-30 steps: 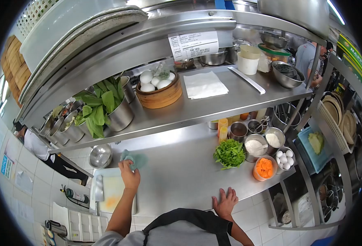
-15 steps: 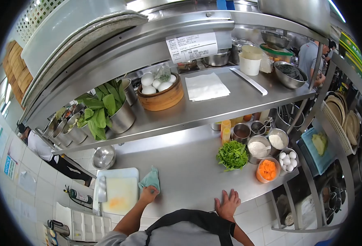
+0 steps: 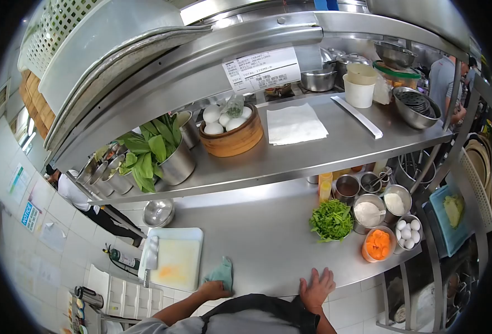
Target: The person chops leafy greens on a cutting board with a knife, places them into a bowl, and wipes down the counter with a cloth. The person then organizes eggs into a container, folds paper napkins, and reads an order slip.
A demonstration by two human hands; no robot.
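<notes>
My left hand (image 3: 213, 290) is closed on a pale green cloth (image 3: 221, 273), which lies bunched on the steel counter near its front edge. Just left of the cloth is a white cutting board (image 3: 183, 255) with an orange stain. A cleaver (image 3: 152, 254) rests along the board's left side. My right hand (image 3: 317, 288) lies flat at the counter's front edge with its fingers spread, holding nothing. Beyond it stand a bowl of chopped greens (image 3: 331, 219) and a tub of orange carrot pieces (image 3: 377, 245).
A metal bowl (image 3: 158, 212) sits behind the board. White eggs (image 3: 408, 234) and tins of white powder (image 3: 368, 213) stand at the right. The overhead shelf (image 3: 246, 170) carries leafy greens (image 3: 156, 147), a bamboo steamer (image 3: 232, 137) and white paper (image 3: 296, 123). People stand farther back.
My left hand has drawn the cloth along the counter toward me, down beside the board's near corner. My right hand stays at the edge. The whole view has shifted slightly.
</notes>
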